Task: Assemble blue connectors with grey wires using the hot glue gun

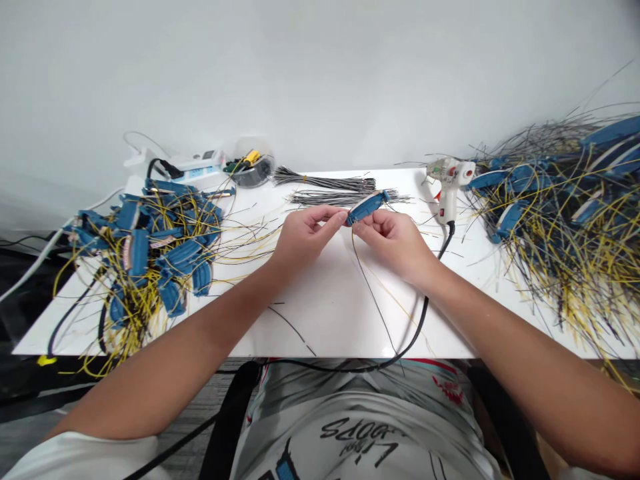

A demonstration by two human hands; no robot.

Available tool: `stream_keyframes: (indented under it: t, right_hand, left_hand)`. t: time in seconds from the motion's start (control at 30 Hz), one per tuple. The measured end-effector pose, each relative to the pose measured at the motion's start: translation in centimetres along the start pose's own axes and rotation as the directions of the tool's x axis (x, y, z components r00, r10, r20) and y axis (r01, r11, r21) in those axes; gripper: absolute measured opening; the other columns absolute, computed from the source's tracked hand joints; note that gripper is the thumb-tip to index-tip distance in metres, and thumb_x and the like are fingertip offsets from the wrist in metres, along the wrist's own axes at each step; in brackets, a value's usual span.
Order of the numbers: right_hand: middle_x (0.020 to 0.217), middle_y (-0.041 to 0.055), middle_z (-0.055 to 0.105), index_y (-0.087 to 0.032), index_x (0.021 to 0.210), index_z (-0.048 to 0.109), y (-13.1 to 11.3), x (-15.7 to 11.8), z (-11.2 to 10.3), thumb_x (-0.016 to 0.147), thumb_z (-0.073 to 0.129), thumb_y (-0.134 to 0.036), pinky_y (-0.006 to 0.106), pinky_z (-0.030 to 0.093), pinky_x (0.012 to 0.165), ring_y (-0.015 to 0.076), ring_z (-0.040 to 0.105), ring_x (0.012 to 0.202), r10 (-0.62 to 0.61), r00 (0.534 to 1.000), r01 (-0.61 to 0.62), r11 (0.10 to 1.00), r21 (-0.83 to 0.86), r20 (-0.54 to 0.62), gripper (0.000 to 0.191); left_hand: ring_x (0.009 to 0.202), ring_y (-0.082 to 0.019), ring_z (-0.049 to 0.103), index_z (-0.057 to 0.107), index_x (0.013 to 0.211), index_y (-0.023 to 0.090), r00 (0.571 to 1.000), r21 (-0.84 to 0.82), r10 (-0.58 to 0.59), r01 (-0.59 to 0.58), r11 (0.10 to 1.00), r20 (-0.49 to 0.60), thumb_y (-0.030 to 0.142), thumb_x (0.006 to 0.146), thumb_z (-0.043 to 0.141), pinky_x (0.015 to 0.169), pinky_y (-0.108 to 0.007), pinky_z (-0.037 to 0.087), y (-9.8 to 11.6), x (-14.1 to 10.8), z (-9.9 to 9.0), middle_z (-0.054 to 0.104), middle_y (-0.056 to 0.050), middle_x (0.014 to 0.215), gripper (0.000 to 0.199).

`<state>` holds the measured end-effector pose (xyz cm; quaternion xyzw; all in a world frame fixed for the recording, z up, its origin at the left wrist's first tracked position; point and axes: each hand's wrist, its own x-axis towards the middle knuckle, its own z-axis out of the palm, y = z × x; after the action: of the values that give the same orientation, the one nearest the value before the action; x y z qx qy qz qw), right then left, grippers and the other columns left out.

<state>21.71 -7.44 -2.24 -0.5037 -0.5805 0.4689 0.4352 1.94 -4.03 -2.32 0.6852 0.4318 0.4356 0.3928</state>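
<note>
Over the middle of the white table, a curved blue plastic part [369,207] with a pale strip along its top is held up between my two hands. My left hand [313,233] pinches its left end with thumb and forefinger. From below, my right hand [393,240] grips the same part near that end, its fingers curled. A thin black wire [370,287] and a yellow one hang from the part toward the table's front edge. Just behind it lie bundles of dark wires [330,181].
A glue gun [447,190] stands right of centre, its black cable [420,327] looping to the front edge. Piles of blue parts with wires lie left [137,250] and right [595,220]. A power strip [200,170] and a tub of tools [250,170] stand at the back left.
</note>
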Motion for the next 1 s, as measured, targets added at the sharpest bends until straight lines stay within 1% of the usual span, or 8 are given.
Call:
stream_keyframes:
  t: [0.1, 0.23, 0.33, 0.57, 0.73, 0.8, 0.9, 1.0]
  right_hand:
    - [0.066, -0.0050, 0.045, -0.021, 0.077, 0.053, 0.08, 0.08, -0.10, 0.094, 0.072, -0.043, 0.031, 0.020, 0.055, 0.0108, 0.033, 0.059, 0.000, 1.000, 0.000, 1.000, 0.012, -0.004, 0.033]
    - [0.066, -0.0048, 0.045, -0.021, 0.079, 0.054, 0.15, 0.13, -0.18, 0.094, 0.072, -0.047, 0.031, 0.019, 0.055, 0.0110, 0.033, 0.059, 0.000, 1.000, 0.000, 1.000, 0.013, -0.009, 0.035]
    - [0.066, -0.0048, 0.043, -0.022, 0.077, 0.052, 0.22, 0.11, -0.18, 0.095, 0.072, -0.048, 0.031, 0.019, 0.055, 0.0110, 0.032, 0.059, -0.013, 1.000, 0.013, 1.000, 0.006, -0.005, 0.037]
    - [0.065, -0.0051, 0.044, -0.022, 0.077, 0.054, 0.38, 0.14, -0.15, 0.096, 0.072, -0.050, 0.032, 0.019, 0.056, 0.0111, 0.033, 0.059, -0.036, 0.999, 0.036, 0.999, 0.016, -0.016, 0.039]
    - [0.068, -0.0043, 0.047, -0.021, 0.081, 0.058, 0.55, 0.29, -0.17, 0.096, 0.072, -0.050, 0.031, 0.024, 0.057, 0.0116, 0.035, 0.060, -0.024, 1.000, 0.025, 0.998, 0.050, -0.006, 0.035]
    - [0.068, -0.0043, 0.046, -0.021, 0.080, 0.057, 0.54, 0.28, -0.18, 0.095, 0.072, -0.052, 0.031, 0.022, 0.056, 0.0116, 0.034, 0.060, -0.013, 1.000, 0.014, 0.999, 0.044, -0.011, 0.038]
    - [0.067, -0.0044, 0.045, -0.022, 0.078, 0.055, 0.50, 0.20, -0.18, 0.094, 0.073, -0.057, 0.031, 0.021, 0.055, 0.0117, 0.033, 0.060, -0.002, 1.000, 0.003, 1.000, 0.022, -0.020, 0.043]
    - [0.067, -0.0046, 0.043, -0.022, 0.076, 0.052, 0.52, 0.14, -0.12, 0.093, 0.073, -0.059, 0.031, 0.021, 0.055, 0.0116, 0.033, 0.060, -0.008, 1.000, 0.008, 1.000, 0.018, -0.020, 0.046]
  left_hand:
    - [0.080, -0.015, 0.070, 0.087, 0.104, 0.022, 1.000, -0.075, -0.018, 0.020, 0.997, 0.018, 0.046, 0.091, 0.079, 0.064, -0.024, 0.053, 0.05, 0.05, -0.04, 0.083, -0.007, 0.095, 0.028]
    - [0.075, -0.015, 0.068, 0.088, 0.103, 0.023, 0.997, -0.130, -0.068, 0.072, 0.989, 0.032, 0.049, 0.086, 0.084, 0.061, -0.025, 0.052, -0.11, 0.22, -0.12, 0.084, -0.007, 0.098, 0.030]
    - [0.071, -0.014, 0.065, 0.088, 0.100, 0.023, 0.996, -0.131, -0.087, 0.090, 0.987, 0.028, 0.050, 0.085, 0.084, 0.060, -0.025, 0.051, -0.26, 0.32, -0.12, 0.084, -0.007, 0.094, 0.031]
    - [0.074, -0.014, 0.066, 0.088, 0.102, 0.023, 0.995, -0.140, -0.097, 0.100, 0.985, 0.028, 0.050, 0.086, 0.083, 0.061, -0.024, 0.052, -0.17, 0.29, 0.00, 0.083, -0.007, 0.094, 0.032]
    - [0.083, -0.017, 0.071, 0.087, 0.108, 0.024, 0.995, -0.156, -0.087, 0.094, 0.983, 0.048, 0.044, 0.088, 0.082, 0.062, -0.024, 0.055, -0.05, 0.21, -0.05, 0.083, -0.008, 0.096, 0.029]
    - [0.076, -0.016, 0.070, 0.087, 0.109, 0.024, 0.996, -0.141, -0.074, 0.080, 0.987, 0.050, 0.043, 0.086, 0.084, 0.059, -0.024, 0.053, -0.06, 0.12, -0.09, 0.084, -0.008, 0.097, 0.030]
    - [0.061, -0.011, 0.062, 0.087, 0.109, 0.025, 0.997, -0.091, -0.064, 0.068, 0.994, 0.044, 0.044, 0.085, 0.086, 0.050, -0.023, 0.046, 0.05, -0.05, -0.13, 0.084, -0.007, 0.100, 0.031]
    - [0.063, -0.012, 0.064, 0.087, 0.106, 0.023, 1.000, -0.030, -0.016, 0.016, 0.999, 0.007, 0.044, 0.084, 0.086, 0.051, -0.024, 0.046, 0.36, -0.15, -0.14, 0.084, -0.007, 0.098, 0.030]
